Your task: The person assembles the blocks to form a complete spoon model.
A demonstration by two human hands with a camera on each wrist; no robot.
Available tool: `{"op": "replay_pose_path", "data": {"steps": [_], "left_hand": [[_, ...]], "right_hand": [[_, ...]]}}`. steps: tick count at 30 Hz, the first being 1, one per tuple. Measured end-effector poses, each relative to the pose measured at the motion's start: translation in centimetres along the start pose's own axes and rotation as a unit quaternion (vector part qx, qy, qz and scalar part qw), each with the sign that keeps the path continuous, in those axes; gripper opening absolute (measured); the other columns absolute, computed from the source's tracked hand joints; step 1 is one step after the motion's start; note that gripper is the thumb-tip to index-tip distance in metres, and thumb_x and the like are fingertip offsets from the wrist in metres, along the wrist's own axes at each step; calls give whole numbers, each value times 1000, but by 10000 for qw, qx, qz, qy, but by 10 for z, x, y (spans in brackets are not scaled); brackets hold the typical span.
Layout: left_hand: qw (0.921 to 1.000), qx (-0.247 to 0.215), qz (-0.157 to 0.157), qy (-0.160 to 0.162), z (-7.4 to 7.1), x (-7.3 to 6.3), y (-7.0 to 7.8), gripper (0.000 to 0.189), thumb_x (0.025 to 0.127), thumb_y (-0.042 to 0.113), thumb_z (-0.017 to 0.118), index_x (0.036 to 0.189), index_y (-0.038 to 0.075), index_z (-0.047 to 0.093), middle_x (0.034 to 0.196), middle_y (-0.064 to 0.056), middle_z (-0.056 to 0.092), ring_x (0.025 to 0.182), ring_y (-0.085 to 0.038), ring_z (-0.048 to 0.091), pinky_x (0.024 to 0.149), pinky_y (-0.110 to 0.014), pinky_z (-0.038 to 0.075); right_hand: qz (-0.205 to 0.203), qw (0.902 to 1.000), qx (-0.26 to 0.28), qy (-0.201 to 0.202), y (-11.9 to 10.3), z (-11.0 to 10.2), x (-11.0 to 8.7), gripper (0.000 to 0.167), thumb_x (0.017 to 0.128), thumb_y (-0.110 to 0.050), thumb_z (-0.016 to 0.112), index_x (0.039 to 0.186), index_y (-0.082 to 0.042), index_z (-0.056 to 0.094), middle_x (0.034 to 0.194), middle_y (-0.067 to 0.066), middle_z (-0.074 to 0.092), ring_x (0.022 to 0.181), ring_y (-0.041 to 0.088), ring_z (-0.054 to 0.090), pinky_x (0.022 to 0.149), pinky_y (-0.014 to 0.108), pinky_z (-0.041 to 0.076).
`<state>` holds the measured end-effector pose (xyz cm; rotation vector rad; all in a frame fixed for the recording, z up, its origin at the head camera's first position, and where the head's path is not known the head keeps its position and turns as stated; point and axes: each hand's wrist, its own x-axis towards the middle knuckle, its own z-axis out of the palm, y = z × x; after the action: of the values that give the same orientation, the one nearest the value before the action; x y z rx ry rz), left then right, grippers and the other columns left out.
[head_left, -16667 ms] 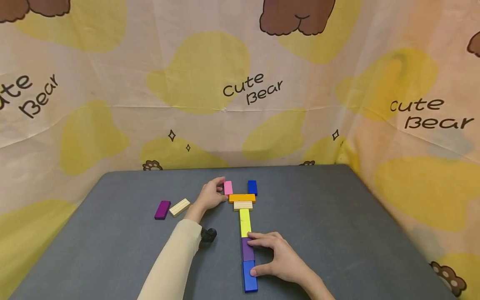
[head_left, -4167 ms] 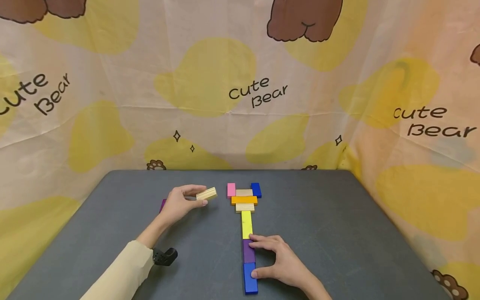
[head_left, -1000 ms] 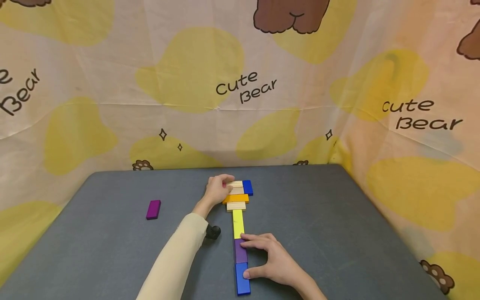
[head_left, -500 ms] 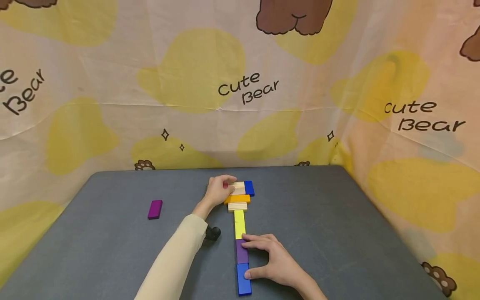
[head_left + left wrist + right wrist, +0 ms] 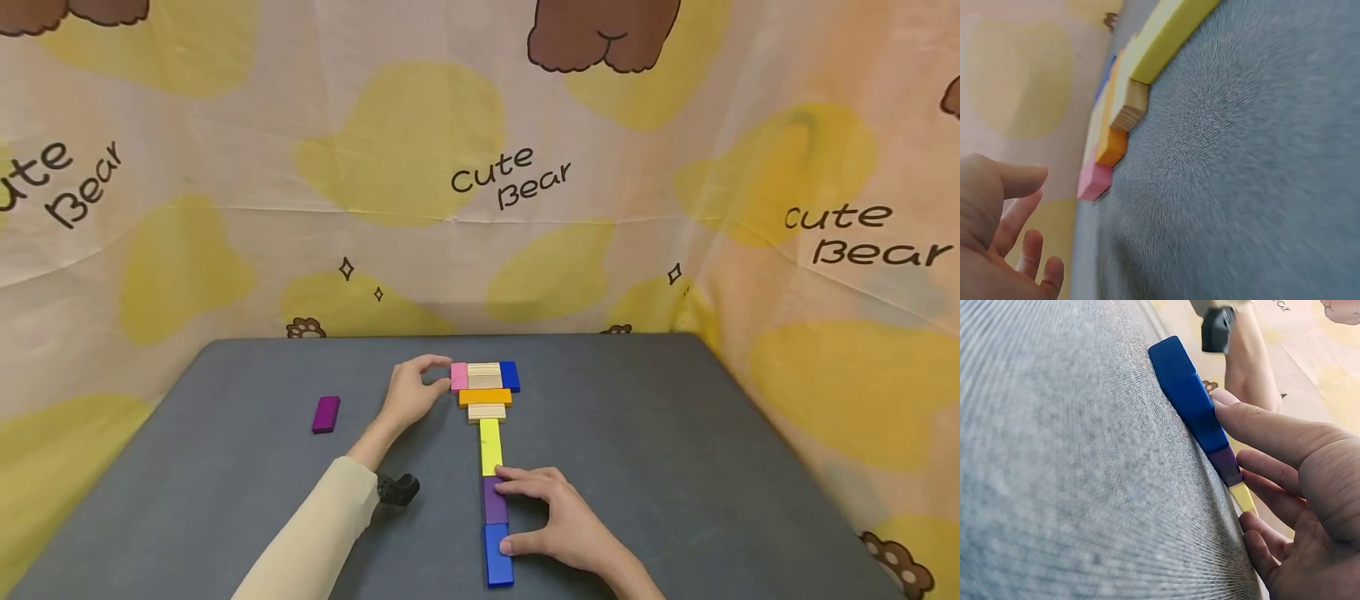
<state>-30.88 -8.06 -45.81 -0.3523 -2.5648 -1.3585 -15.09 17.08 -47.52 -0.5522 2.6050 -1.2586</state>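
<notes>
My left hand point(image 5: 411, 393) hovers just left of the pink block point(image 5: 459, 376), fingers loosely bent and holding nothing. The left wrist view shows a gap between its thumb point(image 5: 1025, 181) and that block. Two plain wooden blocks point(image 5: 483, 376) lie side by side between the pink block and a dark blue block point(image 5: 510, 376). Below them come an orange block point(image 5: 485, 397), another plain wooden block point(image 5: 487, 412), then a yellow block point(image 5: 491, 446), purple block point(image 5: 495, 500) and blue block point(image 5: 498, 554) in a column. My right hand point(image 5: 566, 521) rests its thumb on the blue block and fingertips by the purple one.
A magenta block point(image 5: 326, 414) lies apart on the left of the grey table point(image 5: 637, 467). A patterned cloth point(image 5: 420, 150) hangs behind the table and along both sides. A black wrist device point(image 5: 398, 490) sits at the left sleeve.
The plain wooden blocks formerly at the left went between the pink and dark blue blocks. Since half a second ago, my left hand has drawn back left, uncovering the pink block. My right hand stays put.
</notes>
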Motion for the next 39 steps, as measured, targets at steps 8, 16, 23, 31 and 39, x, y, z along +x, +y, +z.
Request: {"op": "replay_pose_path", "data": {"steps": [8,16,23,31,39], "left_hand": [[9998,-169,24,60,-33,-25,-2,35,88,9,75,122,8,69,122,-7,65,120,-33,51,100,-55,35],[9983,-414,-265,325,-61,-41,-4,35,89,11,75,123,11,69,127,-8,63,123,-35,48,93,-52,43],[9953,-409,-587,655,-80,-58,-11,36,89,17,75,125,14,68,134,-11,57,124,-32,47,96,-51,40],[9798,-558,-1349,1367,-93,-78,-27,44,87,22,78,127,12,66,119,-17,58,110,-31,50,82,-42,38],[9658,-551,-1753,1832,-99,-91,-46,50,84,20,80,130,6,62,134,-16,55,126,-33,42,95,-51,35]], "right_hand": [[14,10000,-30,-20,-1,-1,0,64,71,-52,85,129,-34,65,140,-20,50,121,18,39,96,55,36],[82,9999,23,-58,-1,-2,0,64,71,-50,85,129,-34,65,139,-19,50,122,20,39,95,56,36],[33,9999,100,-47,-2,-3,-1,63,71,-48,86,129,-33,66,139,-18,51,121,21,39,95,55,36],[23,9999,144,-19,-2,-2,-2,62,71,-48,86,128,-33,66,140,-18,51,122,20,39,95,54,36],[89,9999,108,-56,-3,-2,0,61,71,-48,85,127,-34,66,140,-17,51,122,21,39,95,56,35]]}}
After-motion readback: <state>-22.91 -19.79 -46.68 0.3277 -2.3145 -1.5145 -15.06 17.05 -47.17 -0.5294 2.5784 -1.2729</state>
